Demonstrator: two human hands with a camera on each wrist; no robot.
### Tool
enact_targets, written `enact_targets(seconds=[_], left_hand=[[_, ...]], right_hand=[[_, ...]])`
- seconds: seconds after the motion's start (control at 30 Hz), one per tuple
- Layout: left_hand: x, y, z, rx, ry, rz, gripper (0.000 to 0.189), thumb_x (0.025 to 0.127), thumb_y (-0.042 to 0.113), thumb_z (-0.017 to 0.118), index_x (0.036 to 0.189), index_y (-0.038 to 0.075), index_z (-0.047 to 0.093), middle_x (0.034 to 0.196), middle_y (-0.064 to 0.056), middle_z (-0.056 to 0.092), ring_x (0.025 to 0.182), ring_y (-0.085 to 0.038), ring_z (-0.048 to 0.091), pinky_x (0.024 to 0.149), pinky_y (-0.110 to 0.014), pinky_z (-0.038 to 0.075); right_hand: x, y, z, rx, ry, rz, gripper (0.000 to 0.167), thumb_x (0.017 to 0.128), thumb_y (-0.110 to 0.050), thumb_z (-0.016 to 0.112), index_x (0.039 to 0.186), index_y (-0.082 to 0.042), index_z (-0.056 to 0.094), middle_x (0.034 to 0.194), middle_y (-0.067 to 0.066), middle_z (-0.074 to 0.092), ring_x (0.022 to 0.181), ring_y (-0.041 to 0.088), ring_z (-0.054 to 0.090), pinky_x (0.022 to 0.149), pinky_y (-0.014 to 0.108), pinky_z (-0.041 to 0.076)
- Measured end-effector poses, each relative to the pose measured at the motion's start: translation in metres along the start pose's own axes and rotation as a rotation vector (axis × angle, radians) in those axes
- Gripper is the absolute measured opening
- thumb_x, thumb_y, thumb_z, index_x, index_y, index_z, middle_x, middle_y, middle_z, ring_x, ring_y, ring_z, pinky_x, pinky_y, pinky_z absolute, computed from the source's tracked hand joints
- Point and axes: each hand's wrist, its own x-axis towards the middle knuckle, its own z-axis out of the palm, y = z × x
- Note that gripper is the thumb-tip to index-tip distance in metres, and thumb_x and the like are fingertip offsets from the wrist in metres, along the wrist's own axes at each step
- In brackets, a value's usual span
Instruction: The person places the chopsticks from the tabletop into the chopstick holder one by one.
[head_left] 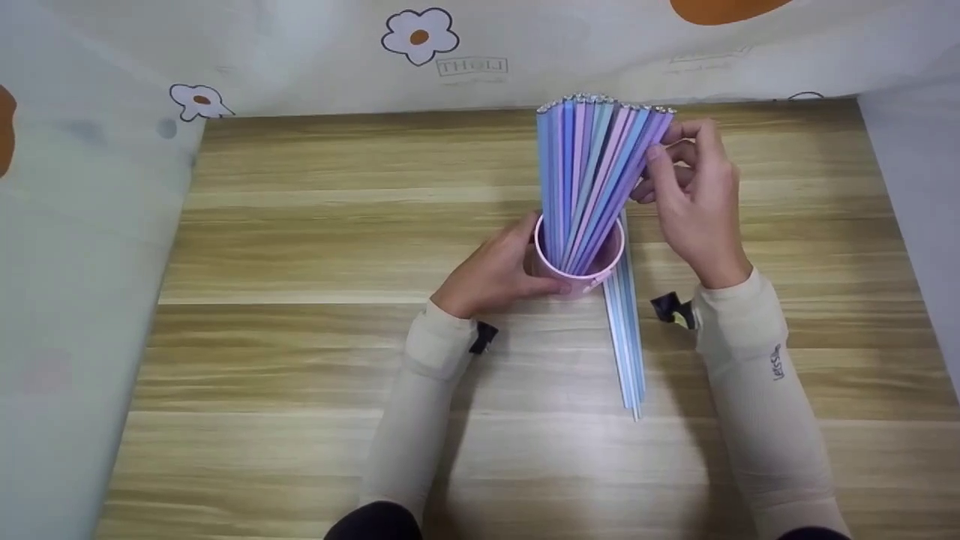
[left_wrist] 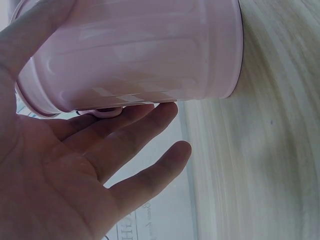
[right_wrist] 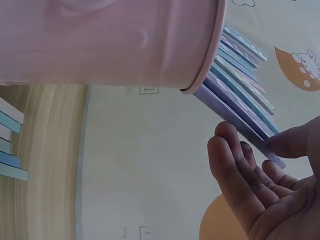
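Observation:
A pink pail [head_left: 576, 284] with a rolled rim stands on the wooden table. Slim, straight pastel sticks [head_left: 592, 172] with silvery, glittery tops fan out of it, leaning right. My left hand [head_left: 495, 268] grips the pail from the left, thumb on the near side; in the left wrist view the fingers [left_wrist: 135, 137] lie along its wall. At the upper right, my right hand [head_left: 697, 195] pinches the outermost purple stick [right_wrist: 227, 112] near its top between thumb and index finger, while the other fingers curl below. The sticks' lower ends are partly hidden inside the pail.
More pale blue and white sticks [head_left: 628, 337] lie on the table [head_left: 300, 337], passing behind the pail toward the front. A pale curtain with printed flowers [head_left: 420, 36] hangs along the back edge. Small dark mounts [head_left: 673, 309] sit at both wrists.

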Motion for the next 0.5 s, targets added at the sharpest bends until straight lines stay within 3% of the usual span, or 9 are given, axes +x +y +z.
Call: enact_targets(seconds=[0.17,0.3,0.5], left_hand=[[0.001,-0.001,0.001,-0.011,-0.001,-0.006,0.101,0.077,0.031,0.088,0.155,0.008,0.028,0.149,-0.006,0.046,0.133,-0.012,0.044,0.112,-0.023,0.031],[0.001,-0.001,0.002,-0.016,-0.006,-0.006,0.102,0.077,0.03,0.088,0.155,0.008,0.027,0.15,-0.005,0.044,0.134,-0.011,0.043,0.113,-0.023,0.03],[0.001,0.0,0.001,-0.026,-0.011,-0.023,0.102,0.077,0.03,0.088,0.156,0.01,0.026,0.151,-0.004,0.043,0.135,-0.011,0.043,0.114,-0.025,0.031]], right_hand=[[-0.007,0.015,-0.006,0.079,0.044,0.01,0.015,0.105,-0.009,0.044,0.102,-0.002,0.056,0.077,0.025,0.06,0.057,0.026,0.064,0.056,0.033,0.058],[-0.013,0.03,-0.012,0.071,0.065,0.131,0.013,0.104,-0.007,0.045,0.099,-0.005,0.057,0.077,0.023,0.058,0.057,0.024,0.063,0.056,0.032,0.058],[-0.014,0.053,-0.015,-0.006,0.025,0.278,0.012,0.102,-0.007,0.047,0.101,0.001,0.056,0.08,0.017,0.06,0.06,0.025,0.064,0.058,0.031,0.058]])
